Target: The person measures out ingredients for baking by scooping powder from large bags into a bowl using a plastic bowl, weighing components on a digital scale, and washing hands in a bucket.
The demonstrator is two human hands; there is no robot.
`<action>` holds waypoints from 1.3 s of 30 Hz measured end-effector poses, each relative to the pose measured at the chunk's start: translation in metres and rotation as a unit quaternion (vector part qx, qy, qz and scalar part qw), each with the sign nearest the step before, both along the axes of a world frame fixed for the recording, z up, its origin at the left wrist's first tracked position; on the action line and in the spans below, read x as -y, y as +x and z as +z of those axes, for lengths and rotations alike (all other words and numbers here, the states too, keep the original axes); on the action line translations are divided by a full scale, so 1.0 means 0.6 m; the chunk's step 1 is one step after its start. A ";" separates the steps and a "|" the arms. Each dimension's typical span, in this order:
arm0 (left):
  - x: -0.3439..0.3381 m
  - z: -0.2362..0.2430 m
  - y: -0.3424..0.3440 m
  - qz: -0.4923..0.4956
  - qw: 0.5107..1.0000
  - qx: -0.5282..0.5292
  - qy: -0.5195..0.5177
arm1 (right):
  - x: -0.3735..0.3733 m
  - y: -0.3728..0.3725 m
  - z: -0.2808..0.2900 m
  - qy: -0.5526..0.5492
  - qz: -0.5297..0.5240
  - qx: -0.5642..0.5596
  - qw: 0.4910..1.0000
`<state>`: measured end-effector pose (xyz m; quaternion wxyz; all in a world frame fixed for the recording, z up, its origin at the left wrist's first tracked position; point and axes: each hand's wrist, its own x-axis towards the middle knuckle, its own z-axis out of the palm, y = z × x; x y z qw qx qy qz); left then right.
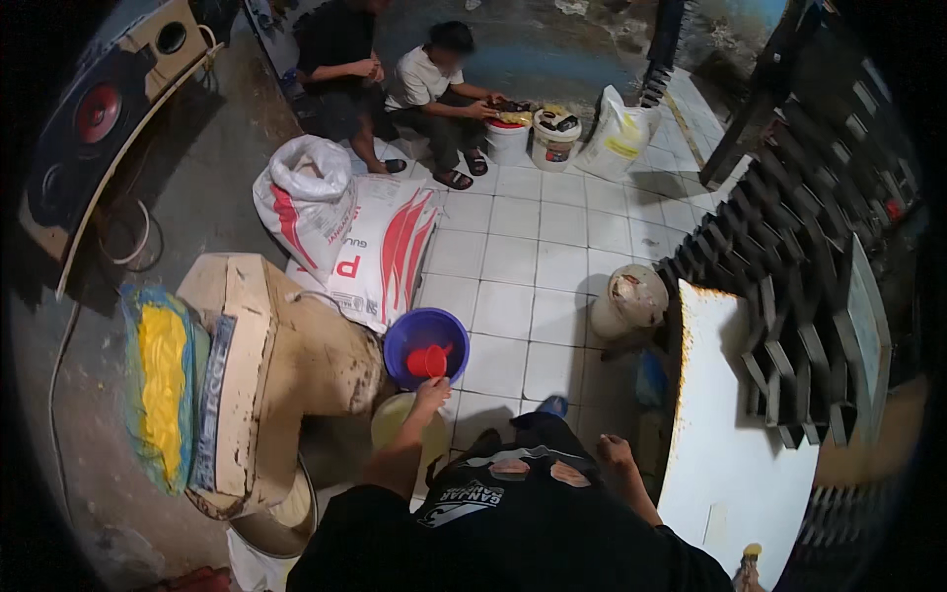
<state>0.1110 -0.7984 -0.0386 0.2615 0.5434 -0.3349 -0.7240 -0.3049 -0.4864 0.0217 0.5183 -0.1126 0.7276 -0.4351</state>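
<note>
Left hand seems clamped on red scoop in or above purple basin, right hand curled, apparently empty; slack grip could tip scoop, spilling any contents.

It looks like a workshop, given the bulky worn machine, big sacks and metal latticework.

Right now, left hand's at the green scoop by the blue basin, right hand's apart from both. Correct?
Scoop colour is wrong: the head view shows the scoop is red, not green. The left hand is at it by the blue basin, and the right hand is apart from both.
</note>
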 end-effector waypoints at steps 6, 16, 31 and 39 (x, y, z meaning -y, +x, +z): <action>0.090 0.055 -0.119 -0.038 0.999 -0.008 0.013 | 0.054 -0.160 -0.174 -0.139 0.464 -0.545 0.685; 0.136 0.046 -0.145 0.143 0.972 0.151 0.110 | 0.535 -0.463 -0.222 -0.330 0.412 -0.713 0.462; 0.279 -0.078 -0.219 0.315 0.906 -0.015 0.282 | 1.156 -0.438 -0.078 -0.047 0.360 0.014 0.932; 0.590 -0.058 -0.156 0.233 0.963 0.126 -0.048 | 1.335 -0.420 -0.057 0.089 0.477 -0.180 0.856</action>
